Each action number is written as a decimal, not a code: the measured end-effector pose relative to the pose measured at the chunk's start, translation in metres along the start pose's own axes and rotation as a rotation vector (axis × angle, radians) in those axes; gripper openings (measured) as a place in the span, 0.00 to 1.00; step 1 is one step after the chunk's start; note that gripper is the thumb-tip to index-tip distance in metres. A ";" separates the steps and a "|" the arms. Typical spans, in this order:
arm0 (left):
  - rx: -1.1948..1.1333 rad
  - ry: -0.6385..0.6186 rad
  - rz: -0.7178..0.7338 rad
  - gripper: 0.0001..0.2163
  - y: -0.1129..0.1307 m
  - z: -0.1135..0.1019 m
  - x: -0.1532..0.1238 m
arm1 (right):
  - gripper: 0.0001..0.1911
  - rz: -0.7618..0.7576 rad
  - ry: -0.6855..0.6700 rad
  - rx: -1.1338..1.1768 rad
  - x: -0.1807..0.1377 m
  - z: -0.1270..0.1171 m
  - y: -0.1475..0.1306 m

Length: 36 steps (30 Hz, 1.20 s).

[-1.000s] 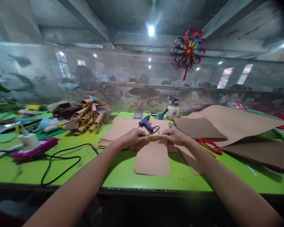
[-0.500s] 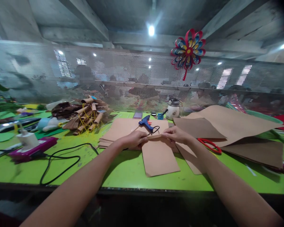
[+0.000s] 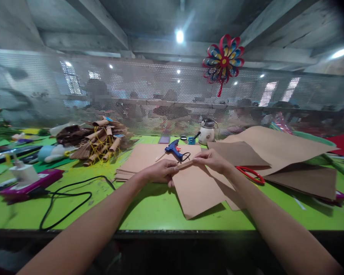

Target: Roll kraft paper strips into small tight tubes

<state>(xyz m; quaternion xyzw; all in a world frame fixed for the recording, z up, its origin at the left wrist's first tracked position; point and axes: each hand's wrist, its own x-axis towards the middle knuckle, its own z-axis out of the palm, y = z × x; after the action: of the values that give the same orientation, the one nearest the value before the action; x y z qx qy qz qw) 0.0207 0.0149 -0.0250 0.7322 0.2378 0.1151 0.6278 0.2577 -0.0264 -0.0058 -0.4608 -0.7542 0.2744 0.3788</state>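
A sheet of brown kraft paper [image 3: 199, 191] hangs slightly tilted over the green tabletop, a narrow fold along its far edge. My left hand [image 3: 163, 170] pinches the left end of that fold, thumb on top. At the right end my right hand [image 3: 212, 160] grips the same fold between thumb and fingers. Just beyond the hands, a blue glue gun [image 3: 174, 150] with an orange trigger rests on a stack of brown paper sheets [image 3: 140, 154]. Another brown sheet lies partly hidden under the right forearm.
Red-handled scissors [image 3: 250, 175] lie right of my right arm, beside large brown paper sheets [image 3: 275, 145]. Rolled brown paper pieces with yellow string [image 3: 103, 141] are heaped at the left. A purple power strip [image 3: 31, 185] trails a black cable [image 3: 88, 191]. A white jar [image 3: 208, 131] stands behind.
The held sheet has turned, its near edge swinging right and lifting at the right corner. My right hand has risen slightly; both hands still hold the fold. The view has shifted a little.
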 end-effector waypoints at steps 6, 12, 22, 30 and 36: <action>0.013 0.047 0.009 0.18 -0.002 0.001 0.005 | 0.16 -0.032 0.039 0.012 0.002 0.000 0.003; 0.445 0.270 0.092 0.19 -0.009 0.002 0.010 | 0.16 -0.043 0.033 -0.075 0.001 0.002 -0.003; 0.522 0.265 0.135 0.16 -0.007 0.003 0.008 | 0.19 -0.019 -0.024 -0.068 0.000 0.003 -0.002; 0.281 0.223 0.089 0.17 0.002 0.008 0.008 | 0.20 -0.030 0.085 -0.054 0.002 0.005 0.000; 0.466 0.296 0.101 0.17 -0.002 0.003 0.008 | 0.18 -0.109 -0.010 -0.136 0.002 0.007 0.005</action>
<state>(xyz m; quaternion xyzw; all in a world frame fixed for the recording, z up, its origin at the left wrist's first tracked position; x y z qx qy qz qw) 0.0289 0.0162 -0.0283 0.8431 0.3099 0.1940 0.3943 0.2542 -0.0231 -0.0131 -0.4422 -0.7970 0.2040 0.3572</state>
